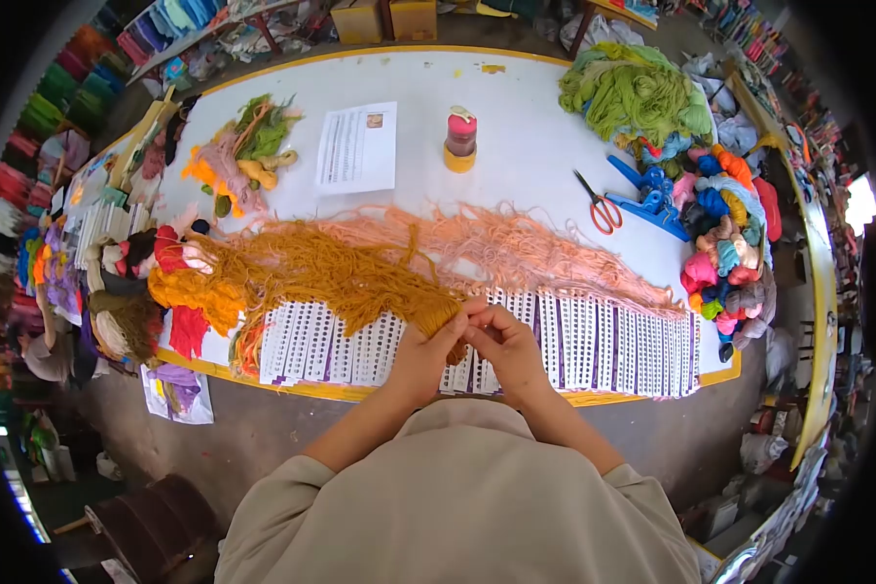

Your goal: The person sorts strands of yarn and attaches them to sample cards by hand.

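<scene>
A long bundle of mustard-brown yarn [350,277] stretches across the table from the left toward me. My left hand [423,355] is closed around its near end, where the strands gather into a tight bunch. Close beside it, my right hand [504,343] is pinched, thumb against fingers, at the edge of that bunch; any strand between the fingertips is too fine to make out. Beneath both hands runs a row of white punched cards [623,341] with purple edges. Loose peach-pink yarn [545,255] lies behind them, partly under the mustard bundle.
Orange-handled scissors [605,214] and blue clamp-like tools [655,200] lie to the right, near many coloured yarn balls [725,258] and a green yarn heap [633,92]. A printed sheet [357,146] and a thread cone [460,141] are further back. Mixed yarns [248,156] lie left.
</scene>
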`<state>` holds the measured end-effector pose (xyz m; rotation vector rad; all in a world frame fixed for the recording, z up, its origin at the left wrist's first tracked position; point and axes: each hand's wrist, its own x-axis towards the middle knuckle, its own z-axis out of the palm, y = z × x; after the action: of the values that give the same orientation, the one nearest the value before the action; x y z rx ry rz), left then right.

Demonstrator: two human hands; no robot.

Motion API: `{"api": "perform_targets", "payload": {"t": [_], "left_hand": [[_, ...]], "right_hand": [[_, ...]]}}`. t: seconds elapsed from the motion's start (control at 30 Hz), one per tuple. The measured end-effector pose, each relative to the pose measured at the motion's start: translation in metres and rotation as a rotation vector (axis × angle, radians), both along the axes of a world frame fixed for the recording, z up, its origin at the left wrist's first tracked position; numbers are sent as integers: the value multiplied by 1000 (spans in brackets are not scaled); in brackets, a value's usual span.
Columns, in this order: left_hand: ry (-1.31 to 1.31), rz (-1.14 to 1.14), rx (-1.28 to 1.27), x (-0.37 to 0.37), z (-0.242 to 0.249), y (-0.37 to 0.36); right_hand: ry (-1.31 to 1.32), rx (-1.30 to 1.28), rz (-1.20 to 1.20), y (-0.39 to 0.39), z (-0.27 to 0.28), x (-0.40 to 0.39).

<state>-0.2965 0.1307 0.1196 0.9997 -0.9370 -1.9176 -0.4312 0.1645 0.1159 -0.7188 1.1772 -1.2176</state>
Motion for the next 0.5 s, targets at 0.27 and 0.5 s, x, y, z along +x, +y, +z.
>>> {"api": "perform_targets", "payload": {"t": [0.27, 0.5], "left_hand": [[186, 53, 12, 12, 4, 1], [220, 75, 22, 17, 3, 0]], "right_hand": [[-106, 31, -19, 5, 15, 7], [-191, 48, -42, 4, 15, 13]]}}
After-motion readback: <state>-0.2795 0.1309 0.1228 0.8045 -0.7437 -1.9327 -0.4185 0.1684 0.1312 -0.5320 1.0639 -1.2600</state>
